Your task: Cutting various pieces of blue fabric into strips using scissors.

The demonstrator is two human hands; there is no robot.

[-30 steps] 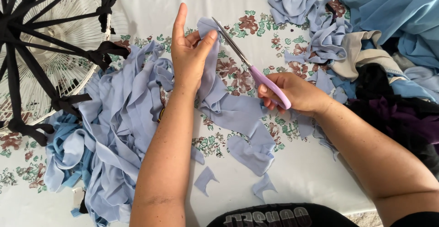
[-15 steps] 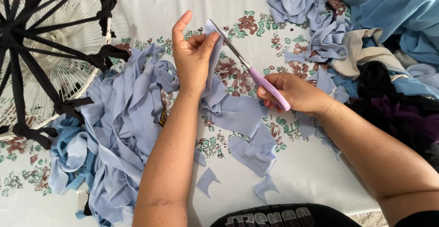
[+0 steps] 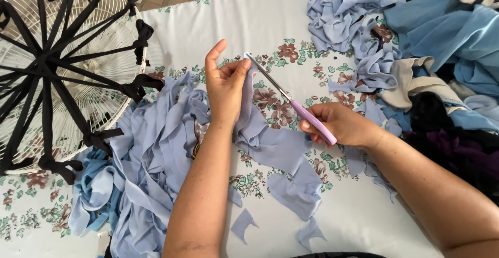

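I look down at a strip (image 3: 270, 143) of pale blue cloth lying across the surface (image 3: 249, 24), which is covered by a white sheet with a flower print. The strip runs from my left hand (image 3: 224, 84) down toward my body, where it widens and folds over itself. It looks thin, light and limp, the kind of knit that sags and curls at a cut edge, so I judge it needs to be pinched near its top end and kept taut for the blades to bite cleanly. My left hand does just that: thumb and curled fingers are closed on the strip's upper end, while the forefinger stands straight up, free of the cloth. My right hand (image 3: 340, 125) is wrapped closed around the lilac handles of the scissors (image 3: 288, 102). Their narrow metal blades point up and to the left, with the tips right at the cloth beside my left thumb; the blades look nearly together, though I cannot tell whether they are fully closed. To the left of my left arm lies a heap (image 3: 145, 159) of more blue strips, and beyond it a white fan guard (image 3: 57, 81) laced with black cloth bands. At the right sits a pile (image 3: 436, 55) of blue, beige and dark fabric. Small blue offcuts (image 3: 244, 226) lie near the bottom edge.
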